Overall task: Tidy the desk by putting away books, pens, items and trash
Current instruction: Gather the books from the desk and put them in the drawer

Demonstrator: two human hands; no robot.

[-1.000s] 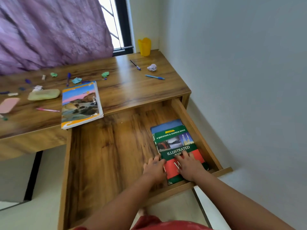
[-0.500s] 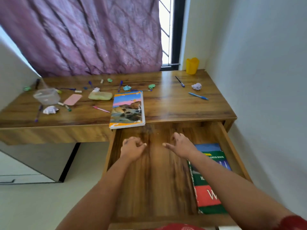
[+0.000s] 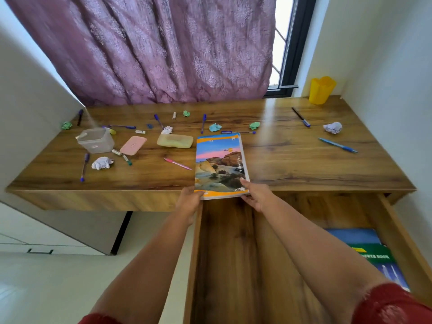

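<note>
A notebook with a landscape cover point(image 3: 219, 163) lies on the wooden desk point(image 3: 292, 164), its near edge overhanging the open drawer point(image 3: 229, 253). My left hand point(image 3: 189, 203) grips its near left corner. My right hand point(image 3: 256, 195) holds its near right corner, thumb on the cover. A green book point(image 3: 376, 260) on a blue one point(image 3: 353, 236) lies in the drawer's right side. Several pens, such as a blue pen point(image 3: 337, 145) and a pink pen point(image 3: 177, 164), and crumpled paper balls point(image 3: 333, 127) point(image 3: 101, 163) are scattered over the desk.
A yellow cup point(image 3: 321, 90) stands at the back right corner. A clear plastic tub point(image 3: 95, 140), a pink case point(image 3: 133, 145) and a yellowish pouch point(image 3: 175, 141) sit at the left. A purple curtain point(image 3: 163, 47) hangs behind; a wall is close on the right.
Both hands left the green book in the drawer, crossed the drawer and reached the desk's front edge, where they took hold of the landscape notebook. The view lifted toward the desk.
</note>
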